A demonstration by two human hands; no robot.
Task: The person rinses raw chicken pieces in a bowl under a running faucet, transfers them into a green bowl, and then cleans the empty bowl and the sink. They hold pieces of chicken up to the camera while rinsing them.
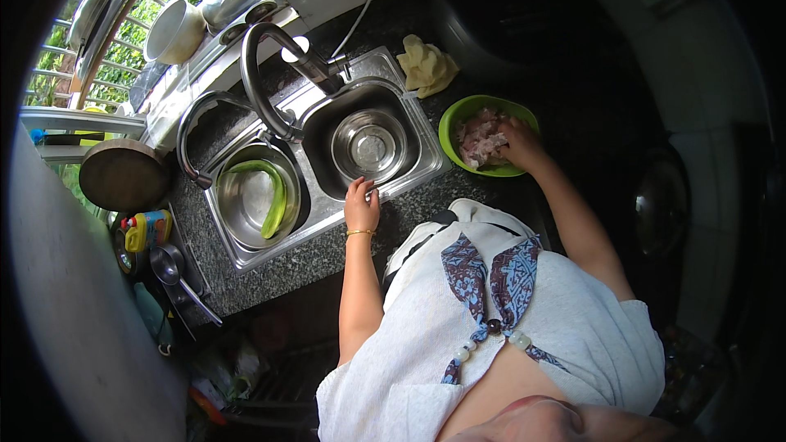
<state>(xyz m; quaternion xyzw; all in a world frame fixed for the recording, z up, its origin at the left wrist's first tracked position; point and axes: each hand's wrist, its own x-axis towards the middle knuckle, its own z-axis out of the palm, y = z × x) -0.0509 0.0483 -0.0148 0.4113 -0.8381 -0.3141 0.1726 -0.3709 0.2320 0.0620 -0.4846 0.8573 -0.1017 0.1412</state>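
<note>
My right hand [519, 144] reaches into a green plastic bowl [451, 112] on the counter, its fingers in the pieces of raw meat [482, 135]; whether they grip any is hidden. My left hand [362, 205] is at the front rim of the right sink basin, fingers slightly apart, holding nothing. Just beyond it, a round stainless steel bowl [370, 144] sits in that basin. In the left basin, a larger metal bowl [245, 212] holds a long green peeled vegetable [276, 196], bent along the bowl's side.
Two curved faucets [249, 67] [187, 129] arch over the double sink [325, 212]. A pale yellow cloth [427, 66] lies behind the green bowl. At the left stand a round wooden board [123, 175], a yellow bottle [147, 230] and a metal ladle [169, 264]. A saucepan [175, 31] rests on the windowsill.
</note>
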